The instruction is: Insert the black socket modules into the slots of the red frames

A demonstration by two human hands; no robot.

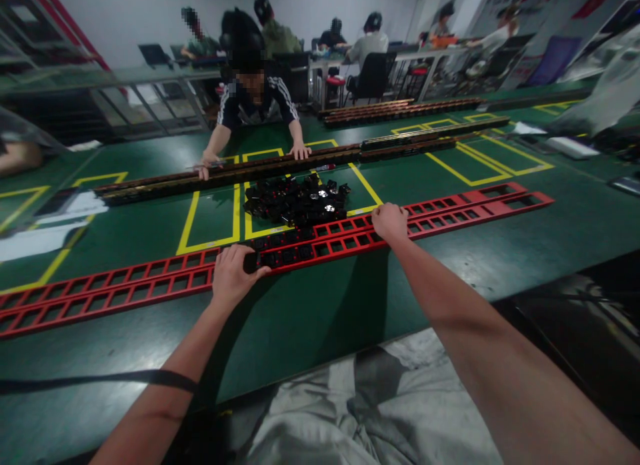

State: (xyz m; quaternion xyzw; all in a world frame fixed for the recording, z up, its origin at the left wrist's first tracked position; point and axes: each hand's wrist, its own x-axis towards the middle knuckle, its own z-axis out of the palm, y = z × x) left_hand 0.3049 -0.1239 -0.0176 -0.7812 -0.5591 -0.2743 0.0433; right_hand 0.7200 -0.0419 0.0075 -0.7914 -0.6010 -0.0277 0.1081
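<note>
A long red frame (350, 244) with two rows of square openings lies across the green table in front of me. Several black square parts (287, 255) sit in its middle openings. My left hand (233, 272) curves over the frame left of them, its thumb and fingers around a small black part (249, 262). Farther right, my right hand (391, 222) is closed over the frame's far edge; its fingertips are hidden. Just beyond the frame, between my hands, is a heap of loose black parts (295, 200).
Across the table a co-worker (255, 98) has both hands on long dark strips (225, 174). More strips (400, 110) lie behind. Yellow tape outlines (187, 222) mark the green tabletop (310, 318). White papers (43, 242) lie at left, and a clear plastic bag (607, 85) is at right.
</note>
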